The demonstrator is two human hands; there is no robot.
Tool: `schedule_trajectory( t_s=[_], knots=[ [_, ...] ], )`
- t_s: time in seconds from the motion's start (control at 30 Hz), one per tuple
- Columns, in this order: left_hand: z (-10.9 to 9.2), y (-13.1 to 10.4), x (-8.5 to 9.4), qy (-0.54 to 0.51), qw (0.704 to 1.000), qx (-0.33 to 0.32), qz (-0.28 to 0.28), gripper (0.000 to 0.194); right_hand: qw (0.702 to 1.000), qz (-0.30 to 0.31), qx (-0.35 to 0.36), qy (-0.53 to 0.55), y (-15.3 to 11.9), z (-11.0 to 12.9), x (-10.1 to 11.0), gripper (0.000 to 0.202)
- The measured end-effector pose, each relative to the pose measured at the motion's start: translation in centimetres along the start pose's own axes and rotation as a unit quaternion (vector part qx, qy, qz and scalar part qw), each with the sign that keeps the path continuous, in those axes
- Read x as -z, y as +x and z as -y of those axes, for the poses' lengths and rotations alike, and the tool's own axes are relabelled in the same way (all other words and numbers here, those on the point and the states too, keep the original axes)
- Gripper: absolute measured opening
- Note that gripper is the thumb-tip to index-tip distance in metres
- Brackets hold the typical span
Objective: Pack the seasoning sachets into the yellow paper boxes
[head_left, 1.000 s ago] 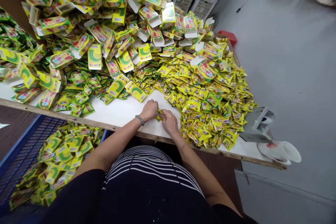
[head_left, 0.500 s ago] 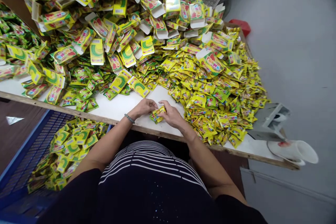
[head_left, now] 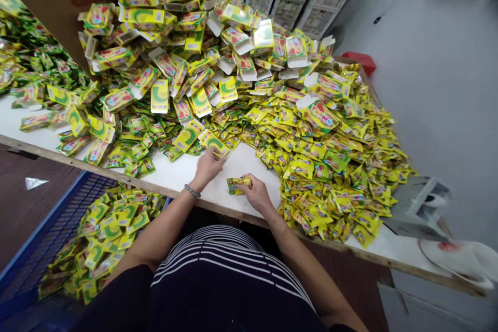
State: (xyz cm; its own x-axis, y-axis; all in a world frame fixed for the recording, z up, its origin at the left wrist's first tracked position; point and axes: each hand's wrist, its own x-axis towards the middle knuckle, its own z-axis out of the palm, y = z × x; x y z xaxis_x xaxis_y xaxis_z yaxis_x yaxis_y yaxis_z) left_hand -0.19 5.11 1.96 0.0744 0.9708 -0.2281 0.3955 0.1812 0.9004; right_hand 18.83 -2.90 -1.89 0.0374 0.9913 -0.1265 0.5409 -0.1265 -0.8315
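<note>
Sachets (head_left: 238, 185) in one hand (head_left: 256, 193) of two

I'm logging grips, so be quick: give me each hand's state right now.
Left hand: at a yellow box; whether it grips it cannot be told.
Right hand: closed, holding small packets.

The left arm (head_left: 161, 228) and right arm (head_left: 301, 257) reach forward, angling inward. The left hand (head_left: 209, 167), slightly blurred, is farther out, its fingers loosely bent, thumb apart. The right hand (head_left: 257, 193) points inward, fingers and thumb pinched together; the hands stand apart.
</note>
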Motion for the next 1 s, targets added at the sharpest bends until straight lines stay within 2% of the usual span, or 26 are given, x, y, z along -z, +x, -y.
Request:
schedule_trajectory(
  t_s=[0.07, 0.1, 0.17, 0.27, 0.4, 0.53, 0.63, 0.7, 0.77, 0.83, 0.9, 1.0],
  knots=[
    [-1.0, 0.9, 1.8, 0.143, 0.978, 0.026, -0.150, 0.038, 0.999, -0.031, 0.001, 0.019, 0.2, 0.1, -0.1, 0.029],
    [-1.4, 1.5, 2.4, 0.196, 0.961, 0.047, -0.191, 0.043, 0.999, -0.044, 0.004, 0.028, 0.3, 0.3, -0.1, 0.029],
    [-1.9, 2.6, 3.0, 0.251, 0.943, 0.085, -0.202, 0.056, 0.997, -0.064, 0.012, 0.043, 0.8, 0.7, -0.3, 0.029],
    [-2.2, 4.0, 2.2, 0.264, 0.944, 0.082, -0.179, 0.065, 0.994, -0.085, 0.023, 0.070, 1.9, 1.2, -0.7, 0.026],
    [-1.3, 5.0, 0.4, 0.262, 0.959, 0.021, -0.108, 0.051, 0.980, -0.106, 0.012, 0.168, 4.5, 0.4, -0.2, 0.034],
    [0.0, 4.9, -0.9, 0.262, 0.961, -0.069, -0.056, 0.044, 0.949, -0.073, -0.016, 0.306, 7.5, 0.1, 0.6, 0.049],
    [0.4, 4.2, -1.3, 0.213, 0.972, -0.095, -0.023, 0.038, 0.917, -0.032, -0.018, 0.398, 8.4, 1.1, 0.1, 0.049],
    [0.4, 3.4, -1.2, 0.122, 0.989, -0.088, 0.004, 0.033, 0.890, -0.014, -0.015, 0.455, 7.9, 2.1, -0.4, 0.047],
    [0.4, 2.3, -0.8, -0.025, 0.996, -0.067, 0.053, 0.035, 0.870, 0.001, -0.010, 0.492, 6.9, 3.0, -0.7, 0.044],
    [0.4, 1.2, -0.2, -0.174, 0.977, -0.032, 0.116, 0.049, 0.865, 0.021, -0.003, 0.501, 5.8, 3.6, -0.7, 0.040],
    [0.6, 0.3, 0.2, -0.250, 0.954, -0.003, 0.167, 0.055, 0.874, 0.035, 0.001, 0.485, 5.0, 3.8, -0.6, 0.038],
    [1.3, -0.6, 0.5, -0.227, 0.949, 0.028, 0.216, 0.049, 0.910, 0.030, 0.006, 0.414, 4.2, 3.3, -0.4, 0.036]
  ],
)
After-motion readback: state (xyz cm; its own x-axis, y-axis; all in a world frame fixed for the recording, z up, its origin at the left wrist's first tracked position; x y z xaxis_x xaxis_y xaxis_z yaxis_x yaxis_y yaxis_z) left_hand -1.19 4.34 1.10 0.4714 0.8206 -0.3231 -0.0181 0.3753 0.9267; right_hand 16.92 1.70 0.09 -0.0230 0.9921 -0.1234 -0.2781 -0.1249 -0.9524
